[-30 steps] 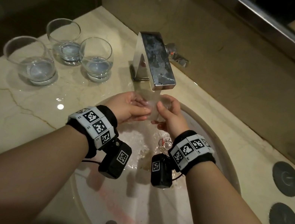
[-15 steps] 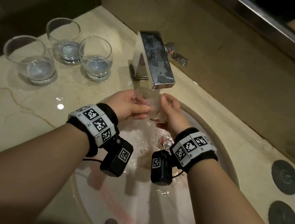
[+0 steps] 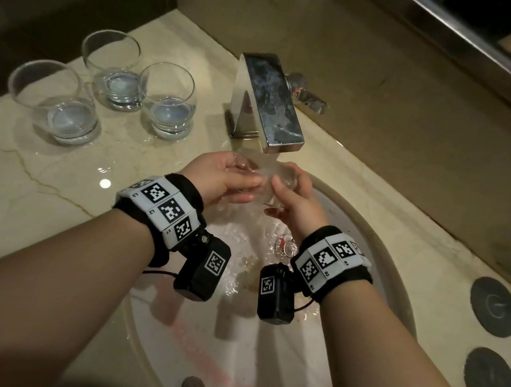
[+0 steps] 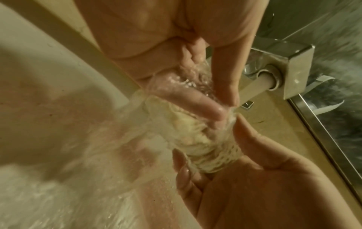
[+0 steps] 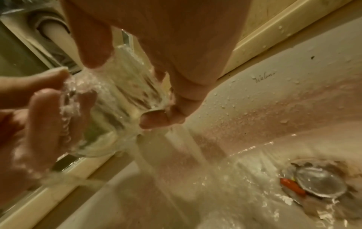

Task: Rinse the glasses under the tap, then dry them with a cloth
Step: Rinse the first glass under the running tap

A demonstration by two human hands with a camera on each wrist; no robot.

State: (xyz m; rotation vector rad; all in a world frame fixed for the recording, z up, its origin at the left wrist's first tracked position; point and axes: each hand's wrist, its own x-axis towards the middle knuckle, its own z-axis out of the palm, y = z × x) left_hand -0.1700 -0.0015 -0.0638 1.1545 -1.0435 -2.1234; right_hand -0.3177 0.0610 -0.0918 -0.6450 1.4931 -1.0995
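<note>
Held glass (image 3: 265, 178): a clear tumbler under the running tap (image 3: 267, 106), over the back part of the sink (image 3: 384, 250). Water runs over it and falls into the basin.
Right hand (image 3: 294, 196): it grips the glass at its base, thumb on one side and fingers curled on the other side; this is plain in the left wrist view (image 4: 245, 178).
Left hand (image 3: 219, 176): it holds the rim end of the glass. In the left wrist view two fingers (image 4: 192, 100) are inside the mouth of the glass and the thumb lies outside on the wall.
Waiting glasses: three tumblers stand upright on the countertop (image 3: 26, 187) at its back left corner, left of the tap. One (image 3: 53, 101) is nearest to the left edge, one (image 3: 112, 67) is nearest to the wall, one (image 3: 166, 99) is nearest to the tap. Each has a little water at the bottom.
Drain (image 5: 319, 182): a metal stopper in the sink, wet, with a small orange-red thing (image 5: 291, 186) just beside it; what it is cannot be told.
Coasters (image 3: 493, 307): dark round discs lie on the countertop at its right edge.
</note>
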